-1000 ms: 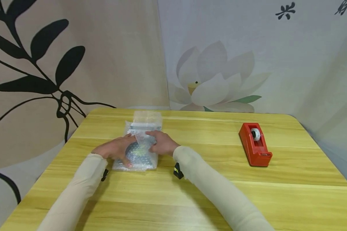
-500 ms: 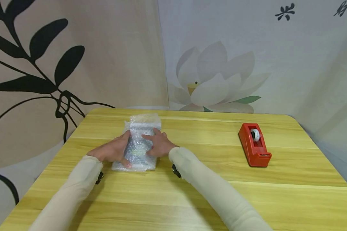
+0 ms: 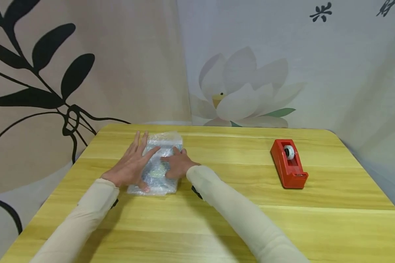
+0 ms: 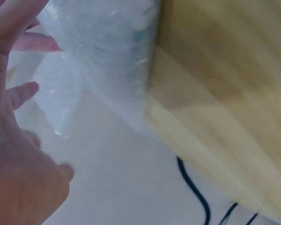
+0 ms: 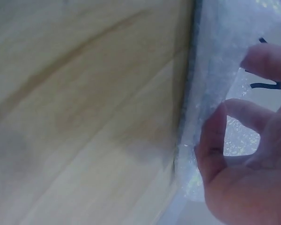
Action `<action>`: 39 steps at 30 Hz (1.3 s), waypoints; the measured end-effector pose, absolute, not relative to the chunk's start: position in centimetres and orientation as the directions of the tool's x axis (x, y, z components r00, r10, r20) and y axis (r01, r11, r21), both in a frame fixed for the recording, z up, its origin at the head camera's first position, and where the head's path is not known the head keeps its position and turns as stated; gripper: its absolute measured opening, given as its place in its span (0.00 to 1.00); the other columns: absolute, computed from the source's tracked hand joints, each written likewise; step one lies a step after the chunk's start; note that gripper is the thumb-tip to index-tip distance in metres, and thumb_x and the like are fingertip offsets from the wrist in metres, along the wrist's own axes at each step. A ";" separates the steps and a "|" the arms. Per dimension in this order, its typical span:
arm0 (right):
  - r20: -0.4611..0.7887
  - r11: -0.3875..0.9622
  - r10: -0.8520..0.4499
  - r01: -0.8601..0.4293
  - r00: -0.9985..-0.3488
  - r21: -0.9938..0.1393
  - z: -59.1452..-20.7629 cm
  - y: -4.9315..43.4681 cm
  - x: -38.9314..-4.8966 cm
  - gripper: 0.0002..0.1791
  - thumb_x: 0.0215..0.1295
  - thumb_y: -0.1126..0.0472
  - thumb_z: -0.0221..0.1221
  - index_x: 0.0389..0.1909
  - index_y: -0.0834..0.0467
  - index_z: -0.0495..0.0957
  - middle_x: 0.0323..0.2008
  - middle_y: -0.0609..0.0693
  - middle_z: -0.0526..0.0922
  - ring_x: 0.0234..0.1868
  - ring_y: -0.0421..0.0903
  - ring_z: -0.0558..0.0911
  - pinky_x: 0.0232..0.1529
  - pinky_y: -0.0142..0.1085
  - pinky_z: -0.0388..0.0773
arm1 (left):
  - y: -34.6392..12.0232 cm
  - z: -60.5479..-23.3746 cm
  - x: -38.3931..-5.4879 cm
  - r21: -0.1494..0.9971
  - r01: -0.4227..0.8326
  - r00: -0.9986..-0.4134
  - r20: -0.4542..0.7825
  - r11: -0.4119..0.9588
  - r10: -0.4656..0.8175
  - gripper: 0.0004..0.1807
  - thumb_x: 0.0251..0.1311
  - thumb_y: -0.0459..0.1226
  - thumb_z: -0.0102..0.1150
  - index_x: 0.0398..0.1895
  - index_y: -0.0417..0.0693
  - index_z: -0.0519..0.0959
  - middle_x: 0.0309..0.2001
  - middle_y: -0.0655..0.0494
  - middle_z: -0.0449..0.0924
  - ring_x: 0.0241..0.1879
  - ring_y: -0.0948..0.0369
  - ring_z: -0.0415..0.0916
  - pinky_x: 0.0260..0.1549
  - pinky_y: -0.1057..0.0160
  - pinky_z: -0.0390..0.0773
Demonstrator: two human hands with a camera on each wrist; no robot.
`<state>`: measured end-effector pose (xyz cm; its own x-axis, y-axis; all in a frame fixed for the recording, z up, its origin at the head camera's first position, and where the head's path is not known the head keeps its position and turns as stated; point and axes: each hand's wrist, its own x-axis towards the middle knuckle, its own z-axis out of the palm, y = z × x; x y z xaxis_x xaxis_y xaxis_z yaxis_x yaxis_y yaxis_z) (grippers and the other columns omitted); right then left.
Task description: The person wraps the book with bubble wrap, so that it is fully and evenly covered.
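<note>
A flat package in clear bubble wrap [image 3: 161, 184] lies on the table toward the back left. Blurred bluish and pale green patches show through the wrap, and what is inside is hidden. Along its left side my left hand [image 3: 130, 166] is spread, thumb near the front corner and longer fingers reaching toward the back. From the right, my right hand [image 3: 179, 164] rests on the package's right part with its fingers apart. In the right wrist view its bent fingertips [image 5: 210, 136] are at the edge of the bubble wrap [image 5: 210, 61].
Over to the right stands a red tape dispenser [image 3: 289, 164] with a roll of tape in it. The wooden table [image 3: 217, 146] ends at the back against a printed cloth [image 3: 250, 36] with leaf and lotus patterns.
The left hand has lifted and spread its fingers along the package's left side. The right hand has shifted slightly left. The bubble wrap flap at the back now lies lower.
</note>
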<state>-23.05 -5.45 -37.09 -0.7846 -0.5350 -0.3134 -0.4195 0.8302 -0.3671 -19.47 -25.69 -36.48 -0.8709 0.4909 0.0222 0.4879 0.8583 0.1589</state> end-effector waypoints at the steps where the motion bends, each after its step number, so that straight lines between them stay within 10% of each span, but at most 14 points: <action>1: -0.316 0.828 -0.537 -0.419 -0.782 -0.372 -37.1 -5.5 -23.0 0.39 0.64 0.54 0.57 0.77 0.37 0.57 0.82 0.58 0.39 0.80 0.61 0.47 0.67 0.55 0.71 | -25.7 -36.5 -19.5 0.131 0.509 -0.860 0.032 0.851 0.510 0.76 0.19 0.53 0.85 0.79 0.47 0.54 0.80 0.34 0.22 0.79 0.35 0.21 0.74 0.30 0.46; 10: -0.311 0.816 -0.564 -0.460 -0.765 -0.349 -37.5 -5.7 -23.3 0.39 0.66 0.54 0.54 0.78 0.40 0.55 0.82 0.56 0.42 0.83 0.57 0.42 0.78 0.54 0.55 | -25.4 -36.0 -20.3 0.199 0.557 -0.807 -0.101 0.806 0.582 0.73 0.24 0.51 0.84 0.80 0.46 0.52 0.80 0.38 0.48 0.79 0.33 0.39 0.73 0.30 0.49; 23: -0.303 0.807 -0.566 -0.439 -0.767 -0.395 -37.9 -5.4 -23.5 0.38 0.66 0.51 0.56 0.78 0.40 0.58 0.82 0.59 0.38 0.80 0.59 0.46 0.73 0.51 0.62 | -27.2 -37.1 -21.9 0.507 0.350 -0.802 -0.273 0.788 0.532 0.78 0.28 0.53 0.85 0.80 0.39 0.44 0.81 0.38 0.39 0.79 0.35 0.37 0.73 0.28 0.44; 39: -0.199 0.720 -0.638 -0.484 -0.744 -0.498 -37.3 -3.6 -23.0 0.36 0.67 0.50 0.64 0.75 0.47 0.65 0.79 0.56 0.57 0.80 0.60 0.55 0.79 0.55 0.56 | -27.9 -37.6 -22.3 0.560 0.317 -0.794 -0.284 0.765 0.537 0.78 0.28 0.56 0.85 0.81 0.44 0.44 0.82 0.41 0.36 0.80 0.35 0.33 0.70 0.24 0.42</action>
